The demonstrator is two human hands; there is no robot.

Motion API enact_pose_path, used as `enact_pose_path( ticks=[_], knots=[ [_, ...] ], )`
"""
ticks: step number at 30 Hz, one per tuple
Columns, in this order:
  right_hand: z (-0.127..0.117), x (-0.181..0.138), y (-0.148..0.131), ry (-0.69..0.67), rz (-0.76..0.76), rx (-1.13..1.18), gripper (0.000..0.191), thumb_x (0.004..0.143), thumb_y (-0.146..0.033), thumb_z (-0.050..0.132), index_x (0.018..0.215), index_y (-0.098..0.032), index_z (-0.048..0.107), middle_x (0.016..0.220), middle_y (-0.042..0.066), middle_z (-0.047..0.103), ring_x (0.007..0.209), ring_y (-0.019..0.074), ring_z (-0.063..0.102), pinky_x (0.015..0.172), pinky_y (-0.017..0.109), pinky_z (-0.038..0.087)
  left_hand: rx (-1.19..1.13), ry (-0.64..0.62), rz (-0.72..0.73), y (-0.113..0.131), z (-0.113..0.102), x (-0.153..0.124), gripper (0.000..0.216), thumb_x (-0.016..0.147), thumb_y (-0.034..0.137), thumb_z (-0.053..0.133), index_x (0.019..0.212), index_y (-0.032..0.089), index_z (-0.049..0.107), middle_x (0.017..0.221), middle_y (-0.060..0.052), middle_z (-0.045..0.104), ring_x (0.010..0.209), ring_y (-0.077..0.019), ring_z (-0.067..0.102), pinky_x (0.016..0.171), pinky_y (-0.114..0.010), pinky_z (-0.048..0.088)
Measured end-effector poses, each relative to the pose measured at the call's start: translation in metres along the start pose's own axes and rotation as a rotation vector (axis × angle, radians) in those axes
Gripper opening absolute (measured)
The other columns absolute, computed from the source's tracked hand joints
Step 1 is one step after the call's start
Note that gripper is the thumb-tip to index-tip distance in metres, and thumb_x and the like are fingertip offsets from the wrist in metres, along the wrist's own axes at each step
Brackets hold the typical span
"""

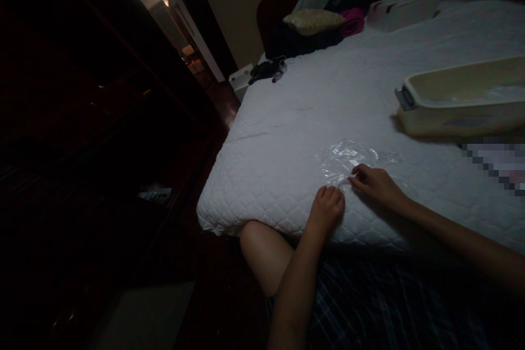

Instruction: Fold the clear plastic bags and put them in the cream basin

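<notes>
A clear, crinkled plastic bag (344, 161) lies flat on the white quilted mattress (287, 136) near its front edge. My right hand (375, 183) rests on the bag's near edge, fingers curled and pinching the plastic. My left hand (327, 206) sits on the mattress just left of it, fingers curled into a loose fist, close to the bag's corner; nothing shows inside it. My bare knee (262, 251) presses against the mattress edge below.
A cream plastic tub (459, 98) stands on the mattress at the right. Pillows, dark clothes and a pink item (353, 21) are piled at the far headboard, beside white boxes (406, 5). Dark floor and a doorway lie to the left.
</notes>
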State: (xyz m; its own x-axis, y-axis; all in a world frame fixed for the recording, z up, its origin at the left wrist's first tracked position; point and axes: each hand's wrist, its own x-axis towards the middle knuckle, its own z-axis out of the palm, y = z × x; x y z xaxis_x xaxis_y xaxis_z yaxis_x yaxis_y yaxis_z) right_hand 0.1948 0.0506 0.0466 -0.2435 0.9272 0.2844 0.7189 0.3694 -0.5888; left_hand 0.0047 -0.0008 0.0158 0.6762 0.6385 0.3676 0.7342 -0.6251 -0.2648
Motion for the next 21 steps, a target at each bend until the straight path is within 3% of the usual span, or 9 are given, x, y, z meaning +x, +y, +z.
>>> enact_pose_path(
  ticks=[6, 11, 21],
  knots=[
    [0.001, 0.006, -0.004, 0.009, -0.142, -0.16, 0.019, 0.084, -0.036, 0.05, 0.082, -0.022, 0.062, 0.068, 0.005, 0.068, 0.061, 0.0203, 0.062, 0.061, 0.034, 0.044, -0.016, 0.017, -0.003, 0.0, 0.0, 0.0, 0.022, 0.094, 0.017, 0.046, 0.108, 0.011, 0.062, 0.106, -0.011, 0.065, 0.103, -0.0184, 0.06, 0.096, -0.036, 0.046],
    [0.008, 0.008, -0.007, 0.02, -0.216, -0.269, 0.02, 0.086, -0.033, 0.048, 0.084, -0.021, 0.063, 0.071, 0.005, 0.069, 0.067, 0.0207, 0.063, 0.069, 0.036, 0.043, -0.038, 0.064, -0.019, 0.0, 0.002, 0.0, 0.022, 0.093, 0.016, 0.048, 0.107, 0.01, 0.062, 0.105, -0.01, 0.066, 0.102, -0.0183, 0.061, 0.096, -0.035, 0.046],
    [0.001, 0.015, -0.002, 0.067, -0.086, -0.157, 0.025, 0.084, -0.038, 0.05, 0.09, -0.019, 0.066, 0.076, 0.008, 0.069, 0.065, 0.0219, 0.063, 0.062, 0.035, 0.045, -0.023, 0.054, -0.014, 0.0, 0.003, 0.0, 0.019, 0.093, 0.017, 0.049, 0.104, 0.011, 0.063, 0.102, -0.01, 0.066, 0.101, -0.0182, 0.061, 0.093, -0.035, 0.047]
  ],
)
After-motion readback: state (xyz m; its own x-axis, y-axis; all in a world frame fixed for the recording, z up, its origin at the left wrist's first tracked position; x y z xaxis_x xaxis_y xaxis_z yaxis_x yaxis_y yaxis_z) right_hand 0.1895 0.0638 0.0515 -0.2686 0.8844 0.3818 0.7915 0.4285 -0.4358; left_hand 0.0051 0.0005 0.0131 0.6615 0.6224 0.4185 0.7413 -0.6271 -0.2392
